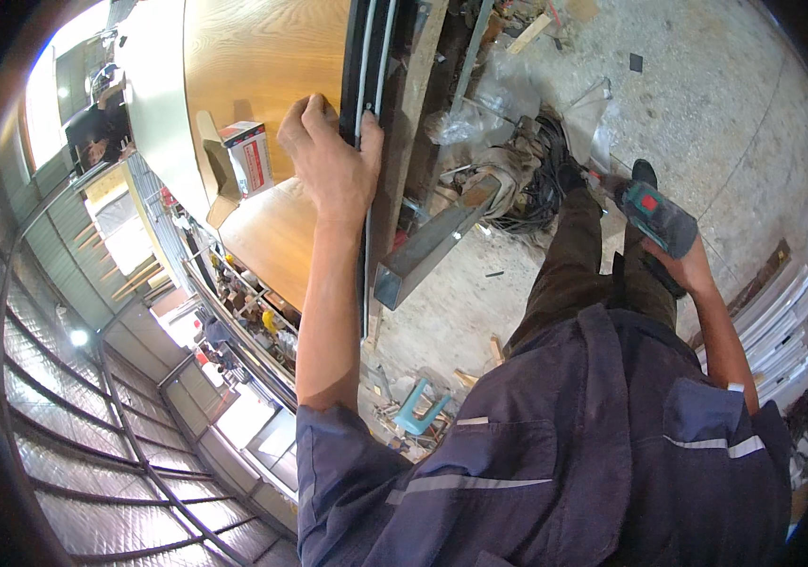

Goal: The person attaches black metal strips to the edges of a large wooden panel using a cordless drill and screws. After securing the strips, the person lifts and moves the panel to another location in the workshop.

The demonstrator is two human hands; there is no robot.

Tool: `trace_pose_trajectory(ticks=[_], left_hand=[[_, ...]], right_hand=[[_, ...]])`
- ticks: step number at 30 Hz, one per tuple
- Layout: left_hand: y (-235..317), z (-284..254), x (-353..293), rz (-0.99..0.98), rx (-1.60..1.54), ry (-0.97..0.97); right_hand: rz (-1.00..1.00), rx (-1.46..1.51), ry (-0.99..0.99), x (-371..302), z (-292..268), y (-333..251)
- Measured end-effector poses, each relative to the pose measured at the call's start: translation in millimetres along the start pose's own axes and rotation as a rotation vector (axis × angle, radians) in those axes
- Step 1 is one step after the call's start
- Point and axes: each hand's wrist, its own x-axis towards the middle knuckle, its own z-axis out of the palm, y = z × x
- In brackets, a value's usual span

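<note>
My left hand is at the edge of a wood-grain board, closed over a long black metal rail with pale strips along it. Its fingers are curled on the board side, and the thumb lies on the rail. A small dark piece shows by the thumb tip; I cannot tell what it is. Low by my right leg, my right hand grips a green and black cordless drill with a red mark. The drill's nose points toward my feet, and its body hides most of the grip.
A red and white carton stands on the board beside an open cardboard flap. A square metal tube juts out near my left arm. Cables and cloth lie on the floor by my feet. A teal stool stands below.
</note>
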Motion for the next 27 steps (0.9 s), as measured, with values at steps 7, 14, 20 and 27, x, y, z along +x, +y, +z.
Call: trace_pose_trajectory(ticks=[7,14,20,27], left_hand=[[6,-4,-4,-0.032,0.019,0.040],[15,-3,-11,-0.137,-0.011,0.111],[16,-12,-8,-0.173,-0.096,0.098],[8,-6,-17,-0.124,-0.167,0.120]], right_hand=[[0.245,0.031,0.004,-51,-26,73],[0.262,0.055,0.047,-71,-31,105],[0.060,0.182,0.022,-37,-8,6],[0.055,0.452,-0.024,14,31,-95]])
